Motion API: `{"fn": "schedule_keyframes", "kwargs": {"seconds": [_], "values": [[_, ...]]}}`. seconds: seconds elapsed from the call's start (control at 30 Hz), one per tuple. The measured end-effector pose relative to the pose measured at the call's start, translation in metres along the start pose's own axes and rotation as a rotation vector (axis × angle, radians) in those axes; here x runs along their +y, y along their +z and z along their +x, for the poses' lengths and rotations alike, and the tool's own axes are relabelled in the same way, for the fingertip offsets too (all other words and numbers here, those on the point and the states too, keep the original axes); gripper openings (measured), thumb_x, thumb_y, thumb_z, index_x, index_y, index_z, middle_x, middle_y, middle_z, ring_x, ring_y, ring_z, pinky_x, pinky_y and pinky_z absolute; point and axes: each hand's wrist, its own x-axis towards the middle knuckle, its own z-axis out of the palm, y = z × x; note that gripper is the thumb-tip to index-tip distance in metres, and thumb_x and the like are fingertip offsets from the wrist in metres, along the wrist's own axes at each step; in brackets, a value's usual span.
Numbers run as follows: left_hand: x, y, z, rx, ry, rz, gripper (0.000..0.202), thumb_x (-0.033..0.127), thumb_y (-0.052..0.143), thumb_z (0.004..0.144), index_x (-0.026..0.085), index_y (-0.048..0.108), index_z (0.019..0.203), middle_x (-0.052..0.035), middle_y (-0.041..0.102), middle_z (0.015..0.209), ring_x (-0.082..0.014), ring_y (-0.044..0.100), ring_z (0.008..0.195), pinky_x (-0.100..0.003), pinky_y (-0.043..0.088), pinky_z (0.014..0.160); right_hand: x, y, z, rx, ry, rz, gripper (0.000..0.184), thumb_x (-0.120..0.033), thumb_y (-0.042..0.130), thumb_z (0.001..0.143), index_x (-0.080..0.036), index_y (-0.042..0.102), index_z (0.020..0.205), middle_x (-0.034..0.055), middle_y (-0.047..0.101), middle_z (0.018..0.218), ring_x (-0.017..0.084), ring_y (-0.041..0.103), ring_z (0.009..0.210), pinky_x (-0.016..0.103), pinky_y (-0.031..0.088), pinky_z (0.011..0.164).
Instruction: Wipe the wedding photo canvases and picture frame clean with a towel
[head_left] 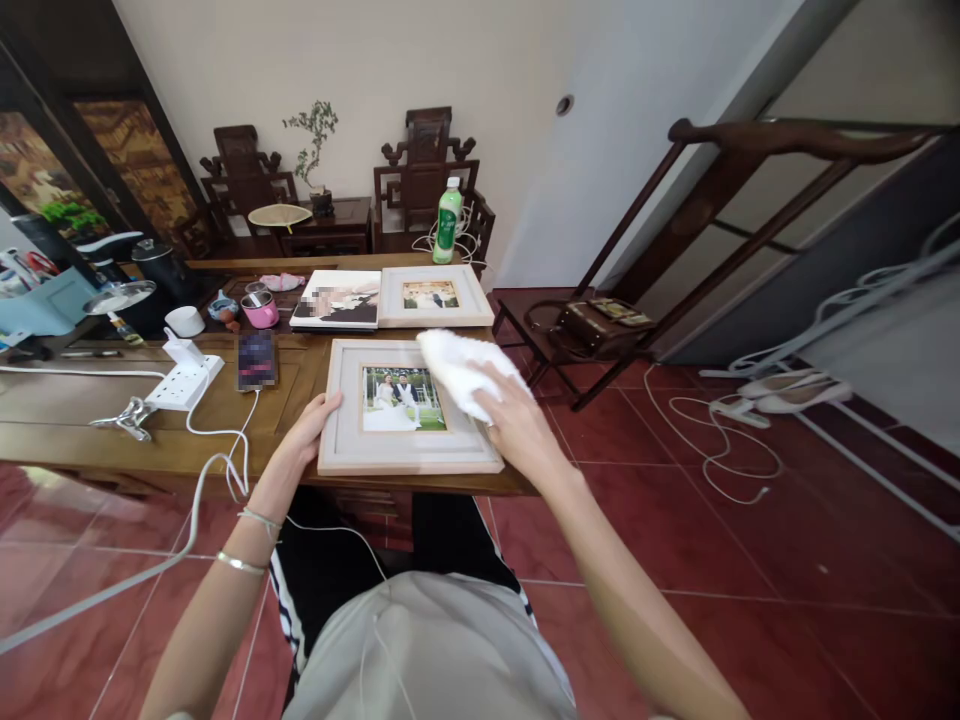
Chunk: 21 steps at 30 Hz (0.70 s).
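A light wooden picture frame (409,458) with a wedding photo in it lies flat near the front edge of the wooden table. My left hand (311,425) grips its left side, fingers closed on the border. In my right hand (517,415) is a white fluffy cloth (457,362), held over the frame's upper right corner and covering part of that side. Behind it lie a second picture frame (472,298) and a photo album (337,312) with a white and dark cover, side by side.
A green bottle (448,225) stands at the table's back edge. To the left are a phone (256,360), a white power strip (184,382), a pink cup (259,309) and trailing cables. A dark wooden chair (600,330) stands to the right on red tiles.
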Motion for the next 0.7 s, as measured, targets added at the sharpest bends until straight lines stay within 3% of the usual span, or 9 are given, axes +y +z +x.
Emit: {"fn": "schedule_keyframes", "kwargs": {"seconds": [0.1, 0.23, 0.43, 0.57, 0.7], "values": [[0.001, 0.000, 0.006, 0.022, 0.033, 0.100, 0.044, 0.049, 0.075, 0.065, 0.016, 0.062, 0.090, -0.0089, 0.072, 0.084, -0.0226, 0.069, 0.078, -0.034, 0.055, 0.072, -0.002, 0.016, -0.002, -0.092, -0.044, 0.009, 0.071, 0.012, 0.034, 0.062, -0.019, 0.058, 0.121, 0.0102, 0.046, 0.146, 0.028, 0.028, 0.141, 0.056, 0.030, 0.110], [0.010, 0.002, 0.013, 0.087, 0.141, 0.368, 0.046, 0.040, 0.081, 0.059, 0.013, 0.066, 0.091, -0.0142, 0.072, 0.098, -0.0270, 0.068, 0.088, -0.035, 0.053, 0.077, -0.004, 0.028, -0.007, -0.067, -0.034, 0.017, 0.075, 0.012, 0.034, 0.061, -0.018, 0.056, 0.125, 0.0126, 0.050, 0.141, 0.029, 0.024, 0.143, 0.060, 0.027, 0.110], [0.013, 0.009, 0.021, 0.256, 0.439, 1.016, 0.037, 0.042, 0.057, 0.082, 0.012, 0.067, 0.100, -0.0132, 0.069, 0.095, -0.0288, 0.063, 0.099, -0.039, 0.046, 0.090, -0.006, 0.030, -0.008, 0.008, 0.028, 0.064, 0.070, 0.008, 0.037, 0.059, -0.014, 0.058, 0.122, 0.0165, 0.060, 0.129, 0.027, 0.024, 0.143, 0.058, 0.024, 0.112], [-0.001, 0.006, 0.028, 0.309, 0.610, 1.046, 0.049, 0.036, 0.058, 0.080, 0.009, 0.058, 0.121, -0.0161, 0.060, 0.110, -0.0295, 0.055, 0.111, -0.042, 0.040, 0.101, -0.008, 0.035, -0.011, 0.050, 0.085, 0.099, 0.068, 0.005, 0.038, 0.059, -0.019, 0.058, 0.120, 0.0125, 0.059, 0.130, 0.026, 0.025, 0.143, 0.057, 0.024, 0.112], [-0.010, 0.002, 0.030, 0.244, 0.676, 1.002, 0.059, 0.024, 0.055, 0.081, 0.009, 0.045, 0.136, -0.0157, 0.051, 0.119, -0.0282, 0.051, 0.119, -0.042, 0.035, 0.108, -0.005, 0.029, -0.009, 0.017, 0.095, 0.094, 0.069, 0.005, 0.038, 0.060, -0.019, 0.055, 0.123, 0.0118, 0.057, 0.133, 0.027, 0.027, 0.142, 0.056, 0.026, 0.112]]}}
